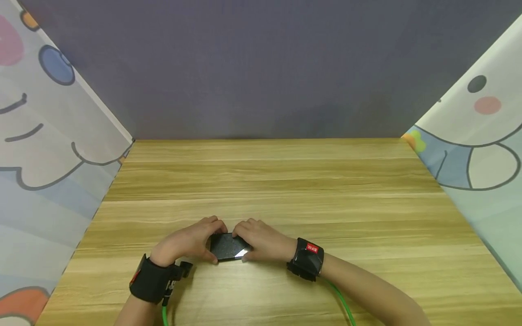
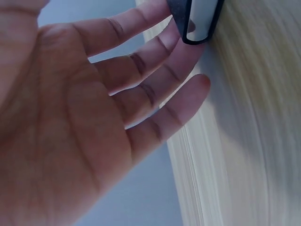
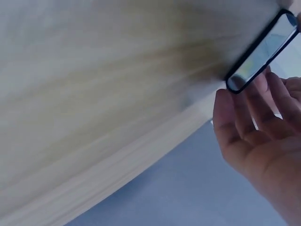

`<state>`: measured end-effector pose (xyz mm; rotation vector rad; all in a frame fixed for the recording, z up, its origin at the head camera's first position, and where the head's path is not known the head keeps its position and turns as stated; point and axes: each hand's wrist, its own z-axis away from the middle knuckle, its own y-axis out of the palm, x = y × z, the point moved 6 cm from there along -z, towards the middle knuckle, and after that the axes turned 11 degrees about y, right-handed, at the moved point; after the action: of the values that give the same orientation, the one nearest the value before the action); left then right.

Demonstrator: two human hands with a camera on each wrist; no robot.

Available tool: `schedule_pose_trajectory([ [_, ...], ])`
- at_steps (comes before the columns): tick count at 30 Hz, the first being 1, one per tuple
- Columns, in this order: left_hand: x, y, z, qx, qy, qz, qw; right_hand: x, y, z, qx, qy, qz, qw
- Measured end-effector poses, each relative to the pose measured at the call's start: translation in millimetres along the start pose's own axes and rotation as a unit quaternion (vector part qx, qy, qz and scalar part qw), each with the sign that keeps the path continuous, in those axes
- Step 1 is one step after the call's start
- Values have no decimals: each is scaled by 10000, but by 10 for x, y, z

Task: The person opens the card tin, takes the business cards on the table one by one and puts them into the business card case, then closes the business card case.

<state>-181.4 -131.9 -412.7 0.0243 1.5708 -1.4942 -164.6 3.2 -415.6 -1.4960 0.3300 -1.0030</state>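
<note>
A black smartphone [image 1: 228,247] with a glossy face lies sideways between my two hands, low over the wooden table in the head view. My left hand [image 1: 190,241] grips its left end, thumb at the near edge and fingers at the far edge. The right end is held by my right hand [image 1: 264,242] in the same way, its fingers covering the far right corner. Part of the phone [image 2: 200,21] shows at the top of the left wrist view, against the fingertips. In the right wrist view the phone [image 3: 263,52] reflects light, with fingers behind its lower edge.
The wooden table [image 1: 277,181] stretches out beyond both hands to a dark grey panel [image 1: 261,68] at the back. Cartoon-printed sheets [image 1: 53,117] line the sides. Each wrist wears a black strap [image 1: 307,259], and green cables [image 1: 342,301] run from them toward the near edge.
</note>
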Motion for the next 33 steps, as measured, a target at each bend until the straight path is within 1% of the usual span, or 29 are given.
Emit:
schedule_pose_trajectory([
  [4,-10,4,-16,-101,50,-205,9997,-2,-10,24,-116,32,160,9998],
  [8,-18,5,-29,-249,172,-420,9987,-36,-28,36,-234,138,237,9994],
  [13,-31,6,-71,-575,365,-676,9954,-124,-66,65,-343,390,316,9981],
  [18,-71,55,-170,-870,587,-1095,9884,-282,-127,138,-439,725,99,9964],
  [21,-120,104,-229,-906,707,-1346,9842,-391,-153,203,-476,893,-46,9949],
  [25,-218,159,-275,-887,874,-1770,9763,-516,-184,296,-512,1074,-242,9926],
  [28,-284,192,-297,-893,952,-2109,9688,-563,-200,351,-574,1132,-333,9914],
  [30,-319,205,-313,-934,968,-2233,9654,-572,-206,373,-640,1136,-293,9910],
  [33,-355,217,-329,-962,926,-2332,9632,-564,-212,390,-710,1096,-211,9912],
])
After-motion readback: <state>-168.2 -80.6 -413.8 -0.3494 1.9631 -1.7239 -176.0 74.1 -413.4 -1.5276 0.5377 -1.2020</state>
